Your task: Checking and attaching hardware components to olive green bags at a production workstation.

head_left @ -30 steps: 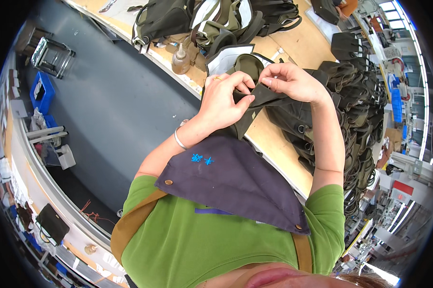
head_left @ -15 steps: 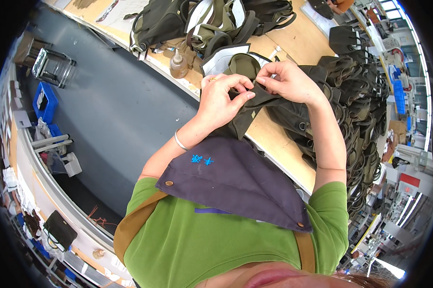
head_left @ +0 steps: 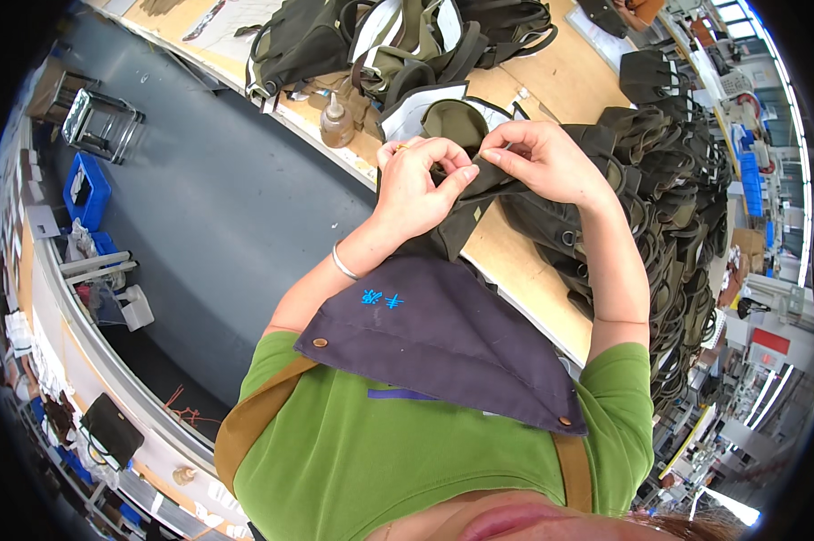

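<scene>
My left hand [head_left: 416, 187] is closed on a dark olive fabric bag [head_left: 458, 231] at the table's near edge, thumb pressed against the bent fingers. Close by on the right, my right hand [head_left: 551, 167] pinches the edge of the same bag between thumb and forefinger. The two sets of fingertips almost meet over the cloth. Whether a small part sits between them is too fine to make out. Just beyond the hands, a rounded olive flap [head_left: 455, 120] and white lining [head_left: 405, 114] show. The lower part of the bag hangs down toward my dark apron [head_left: 425, 334].
A brown-tinted squeeze bottle [head_left: 337, 123] stands on the wooden table [head_left: 551, 86] left of my hands. Several olive bags [head_left: 398, 45] lie at the back, and a large pile of dark bags [head_left: 668, 180] fills the right. Another person's hand [head_left: 646, 11] shows at the far right.
My right hand has shifted slightly down, and its pinch sits a little closer to my left fingertips. Both hands keep their hold on the bag.
</scene>
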